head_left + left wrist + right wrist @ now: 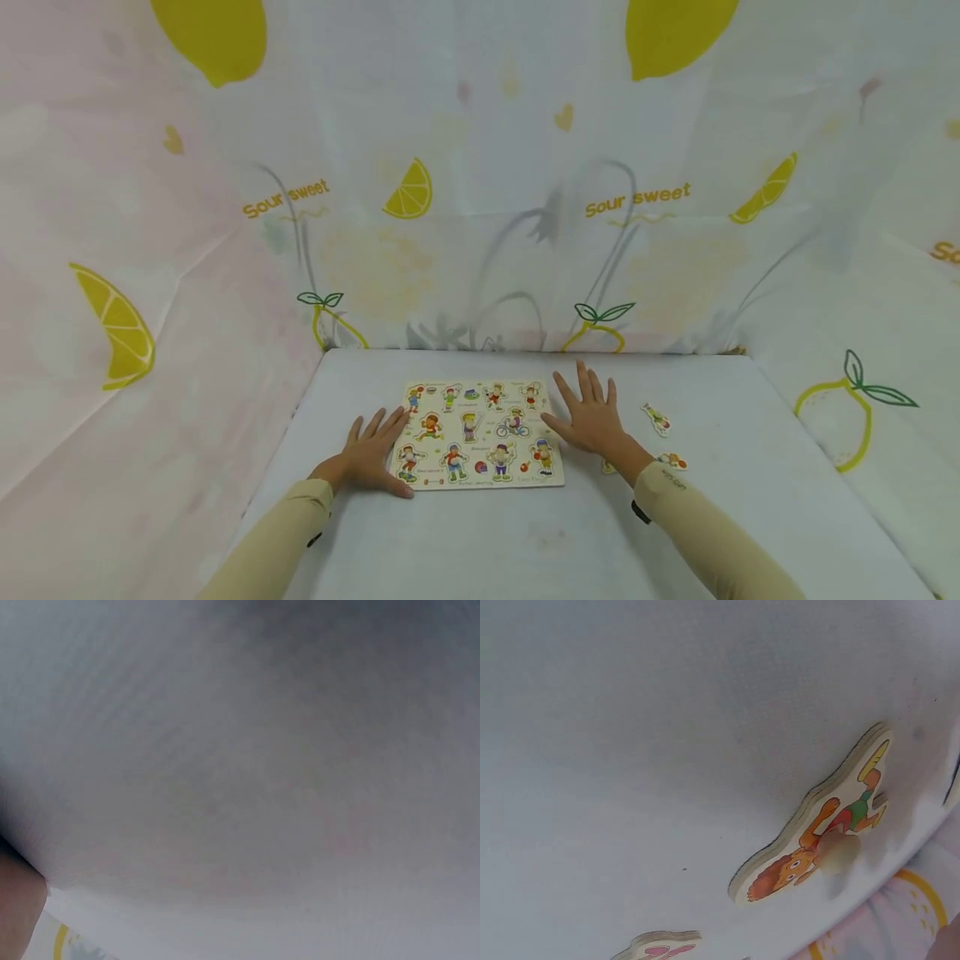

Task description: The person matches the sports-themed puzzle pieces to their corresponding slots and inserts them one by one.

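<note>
A wooden puzzle board (480, 435) printed with cartoon sports figures lies flat on the table. At its left edge my left hand (369, 457) spreads its fingers, with the fingertips over the upper edge area and the thumb along the lower left corner. On the other side my right hand (592, 419) has its fingers fanned out, the thumb tip right at the board's right edge. Neither palm grips anything. A knobbed puzzle piece (810, 832) showing a running figure lies on the cloth in the right wrist view. The left wrist view holds mostly blurred cloth.
Loose puzzle pieces lie right of the board: one (657, 419) farther back, another (672, 461) beside the right sleeve, and one (608, 467) partly hidden by the forearm. White cloth (517, 542) covers the table. Lemon-printed fabric walls (480, 275) stand behind and at both sides.
</note>
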`<state>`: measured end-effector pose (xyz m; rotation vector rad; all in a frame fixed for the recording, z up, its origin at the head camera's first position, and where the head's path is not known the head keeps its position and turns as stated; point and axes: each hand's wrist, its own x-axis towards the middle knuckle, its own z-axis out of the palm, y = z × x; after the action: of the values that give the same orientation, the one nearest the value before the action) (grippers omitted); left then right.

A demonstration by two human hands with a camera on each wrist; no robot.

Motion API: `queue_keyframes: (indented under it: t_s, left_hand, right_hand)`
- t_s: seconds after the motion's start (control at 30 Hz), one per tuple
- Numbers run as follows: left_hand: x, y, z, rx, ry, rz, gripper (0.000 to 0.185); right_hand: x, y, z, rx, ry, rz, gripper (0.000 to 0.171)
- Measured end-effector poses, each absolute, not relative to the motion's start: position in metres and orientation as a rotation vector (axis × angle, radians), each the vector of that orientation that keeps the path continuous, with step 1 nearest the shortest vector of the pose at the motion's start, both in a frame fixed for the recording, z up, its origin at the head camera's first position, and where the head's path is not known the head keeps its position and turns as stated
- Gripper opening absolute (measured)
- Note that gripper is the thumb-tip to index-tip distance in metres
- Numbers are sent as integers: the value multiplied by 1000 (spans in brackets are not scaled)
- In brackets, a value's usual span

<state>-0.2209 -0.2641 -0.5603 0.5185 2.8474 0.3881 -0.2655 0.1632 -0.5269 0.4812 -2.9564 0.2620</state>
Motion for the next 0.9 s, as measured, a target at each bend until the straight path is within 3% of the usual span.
queue_keyframes:
  t_s: [0.63, 0.9]
  left_hand:
    - [-218, -260, -545, 505, 2830, 352, 144]
    - [-223, -263, -559, 487, 2839, 367, 147]
  right_hand:
    - [-270, 191, -526, 397, -2992, 284, 84]
    - [-276, 206, -530, 355, -3059, 272, 85]
